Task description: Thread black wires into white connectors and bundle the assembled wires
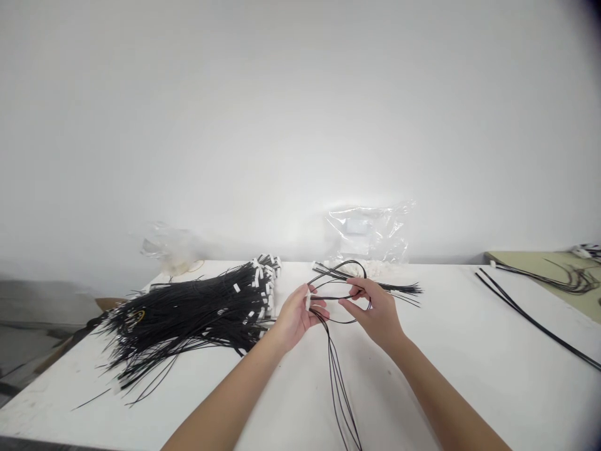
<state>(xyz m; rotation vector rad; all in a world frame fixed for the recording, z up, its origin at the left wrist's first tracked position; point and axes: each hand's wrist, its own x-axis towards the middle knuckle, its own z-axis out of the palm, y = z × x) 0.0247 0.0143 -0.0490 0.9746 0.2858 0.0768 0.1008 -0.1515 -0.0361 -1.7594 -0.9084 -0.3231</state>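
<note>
My left hand grips a small white connector between thumb and fingers. Thin black wires run out of it, several hanging down toward the table's front edge and others looping up and to the right. My right hand pinches black wire just right of the connector, thumb and index finger pressed together. Behind both hands, a small bunch of black wires with a white connector at its left end lies on the table. Parts of the held wires are hidden behind my fingers.
A big pile of black wire harnesses with white connectors covers the left of the white table. Clear plastic bags rest against the wall. At right, long black cables lie near a greenish surface bearing more wires.
</note>
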